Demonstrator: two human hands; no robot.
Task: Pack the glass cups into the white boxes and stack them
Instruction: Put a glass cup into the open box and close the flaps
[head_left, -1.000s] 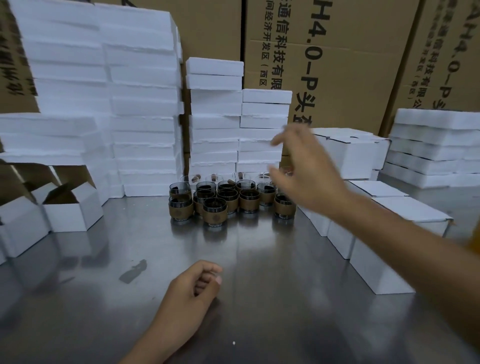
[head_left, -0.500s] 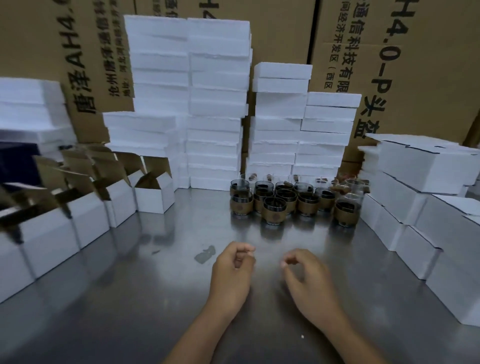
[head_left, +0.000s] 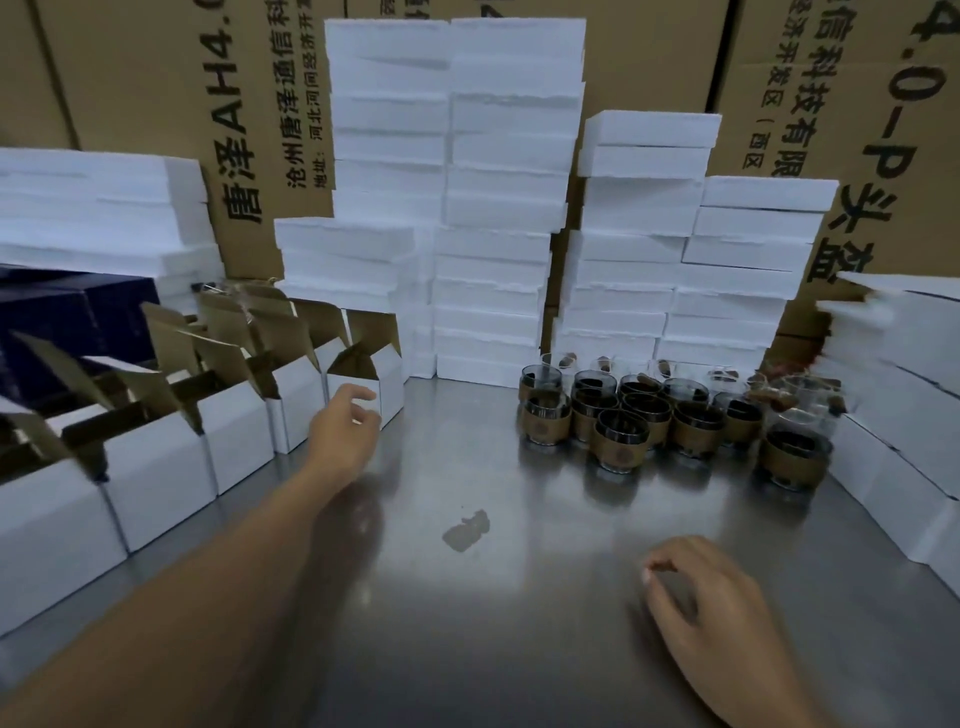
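The left hand (head_left: 345, 432), which half a second earlier was curled low over the bench (head_left: 509, 597) beside the right hand (head_left: 711, 608), has been stretched out to the nearest open white box (head_left: 366, 387), its fingers spread just in front of the box's near face. The right hand, seen a second ago raised toward the glass cups (head_left: 649, 415), has been lowered to the bench, well short of the cups, fingers loosely curled.
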